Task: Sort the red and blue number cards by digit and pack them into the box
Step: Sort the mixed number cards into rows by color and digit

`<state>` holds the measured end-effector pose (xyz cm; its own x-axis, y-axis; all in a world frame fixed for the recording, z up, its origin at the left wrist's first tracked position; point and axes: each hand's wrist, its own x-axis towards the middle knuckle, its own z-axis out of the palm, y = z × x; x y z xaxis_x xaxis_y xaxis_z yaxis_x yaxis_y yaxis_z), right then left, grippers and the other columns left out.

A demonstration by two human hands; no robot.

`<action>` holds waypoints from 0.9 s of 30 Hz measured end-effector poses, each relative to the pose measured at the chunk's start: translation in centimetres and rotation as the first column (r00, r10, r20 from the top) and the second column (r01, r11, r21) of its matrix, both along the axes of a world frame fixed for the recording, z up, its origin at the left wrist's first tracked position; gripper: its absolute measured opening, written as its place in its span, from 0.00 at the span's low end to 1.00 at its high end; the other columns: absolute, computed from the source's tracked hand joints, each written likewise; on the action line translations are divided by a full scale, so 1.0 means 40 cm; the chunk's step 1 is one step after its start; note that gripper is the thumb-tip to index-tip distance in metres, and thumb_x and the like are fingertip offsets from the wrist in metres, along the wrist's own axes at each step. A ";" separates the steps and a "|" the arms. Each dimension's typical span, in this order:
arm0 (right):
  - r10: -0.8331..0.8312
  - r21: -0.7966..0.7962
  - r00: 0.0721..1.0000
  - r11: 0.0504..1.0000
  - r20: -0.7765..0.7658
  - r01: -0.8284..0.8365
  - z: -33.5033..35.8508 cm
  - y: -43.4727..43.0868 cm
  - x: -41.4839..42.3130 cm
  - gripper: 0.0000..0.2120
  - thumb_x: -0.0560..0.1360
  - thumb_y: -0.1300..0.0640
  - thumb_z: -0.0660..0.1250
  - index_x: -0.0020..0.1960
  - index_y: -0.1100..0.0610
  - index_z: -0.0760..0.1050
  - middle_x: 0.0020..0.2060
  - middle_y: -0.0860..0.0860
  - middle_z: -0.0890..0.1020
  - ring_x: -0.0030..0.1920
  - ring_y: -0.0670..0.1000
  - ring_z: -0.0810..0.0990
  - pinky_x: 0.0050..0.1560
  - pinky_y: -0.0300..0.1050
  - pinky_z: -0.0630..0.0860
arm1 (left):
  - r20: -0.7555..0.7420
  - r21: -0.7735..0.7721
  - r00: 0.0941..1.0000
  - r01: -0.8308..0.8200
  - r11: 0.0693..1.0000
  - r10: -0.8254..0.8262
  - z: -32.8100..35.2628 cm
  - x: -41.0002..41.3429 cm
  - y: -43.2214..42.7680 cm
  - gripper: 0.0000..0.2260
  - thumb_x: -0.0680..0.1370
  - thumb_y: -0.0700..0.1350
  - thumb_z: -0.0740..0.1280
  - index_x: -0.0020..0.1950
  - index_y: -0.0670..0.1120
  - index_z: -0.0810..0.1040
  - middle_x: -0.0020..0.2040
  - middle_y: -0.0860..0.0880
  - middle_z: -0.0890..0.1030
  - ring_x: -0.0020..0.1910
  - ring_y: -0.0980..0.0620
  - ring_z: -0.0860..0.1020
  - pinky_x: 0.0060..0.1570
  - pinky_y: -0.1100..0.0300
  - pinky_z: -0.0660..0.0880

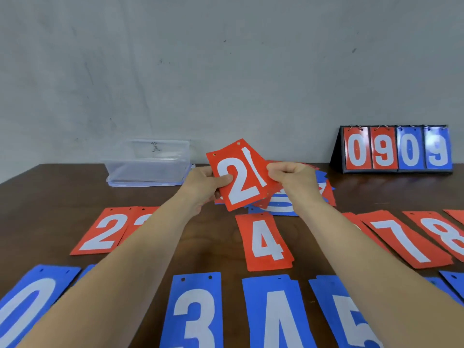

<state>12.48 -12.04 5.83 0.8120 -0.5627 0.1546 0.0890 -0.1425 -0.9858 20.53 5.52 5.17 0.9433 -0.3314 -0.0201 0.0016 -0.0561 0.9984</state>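
A: Hands first, quick.
B: The left hand pinches the held 2 card, thumb on its face, fingers behind. The right hand pinches the red 1 card by its right edge. That card sits just behind the 2, fanned out to the right.
A: Where?
B: Both are raised above the desk, mid-frame, over a loose pile of red and blue cards.
A: Card looks?
B: Flat rectangles, a white digit on red or blue, small holes along the top edge.
A: Sorted ones?
B: Far row, red: red 2 cards overlapping, red 4 stack, red 7, red 8. Near row, blue: blue 0, blue 3, blue 4, blue 5. All lie face up; the forearms hide some.
A: Box?
B: The clear plastic box stands back left on the desk, by the wall. Its contents can't be told.
A: Else?
B: The flip scoreboard stands back right, reading 0 9 0 9, two red and two blue.
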 end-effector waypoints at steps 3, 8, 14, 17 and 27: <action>-0.084 0.082 0.996 0.993 0.006 0.084 0.014 0.012 0.023 0.10 0.73 0.67 0.70 0.54 0.59 0.79 0.48 0.56 0.83 0.46 0.54 0.83 0.50 0.48 0.80 | -0.014 0.018 0.997 -0.081 0.997 0.081 0.001 0.014 0.098 0.13 0.76 0.39 0.72 0.60 0.41 0.79 0.51 0.46 0.84 0.44 0.51 0.83 0.43 0.61 0.82; -0.085 0.115 0.996 0.989 -0.035 0.088 0.033 0.020 0.043 0.12 0.77 0.66 0.65 0.60 0.61 0.78 0.50 0.54 0.82 0.43 0.51 0.80 0.35 0.36 0.75 | -0.005 0.215 0.992 -0.125 0.969 0.129 -0.023 0.018 0.220 0.12 0.76 0.45 0.72 0.58 0.44 0.82 0.48 0.48 0.86 0.49 0.47 0.84 0.55 0.52 0.80; -0.057 0.160 0.998 0.985 -0.039 0.062 0.040 0.031 0.052 0.06 0.78 0.60 0.67 0.54 0.57 0.77 0.45 0.51 0.80 0.36 0.46 0.78 0.32 0.37 0.72 | 0.007 0.241 0.964 -0.261 0.935 0.267 -0.017 0.026 0.302 0.14 0.78 0.50 0.68 0.60 0.44 0.79 0.52 0.46 0.85 0.49 0.44 0.84 0.56 0.43 0.79; -0.040 0.143 0.998 0.989 -0.045 0.046 0.036 0.033 0.057 0.08 0.78 0.58 0.67 0.57 0.57 0.77 0.46 0.51 0.80 0.35 0.46 0.78 0.31 0.38 0.72 | -0.023 0.239 0.924 -0.366 0.899 0.382 0.002 0.041 0.371 0.14 0.81 0.49 0.65 0.63 0.44 0.77 0.56 0.45 0.83 0.52 0.43 0.83 0.58 0.42 0.78; 0.241 0.186 0.926 0.964 -0.291 -0.193 -0.053 0.184 0.113 0.05 0.75 0.58 0.71 0.50 0.54 0.76 0.45 0.51 0.81 0.46 0.52 0.81 0.42 0.43 0.78 | -0.025 0.381 0.887 -0.418 0.825 0.461 -0.055 0.034 0.511 0.11 0.81 0.45 0.66 0.61 0.43 0.77 0.54 0.43 0.83 0.50 0.44 0.83 0.56 0.44 0.79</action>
<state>16.99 -4.69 3.72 0.9106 -0.3643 -0.1951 -0.2102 -0.0017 -0.9777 21.88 25.97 2.98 0.9713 0.1677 -0.1686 0.2208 -0.3726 0.9014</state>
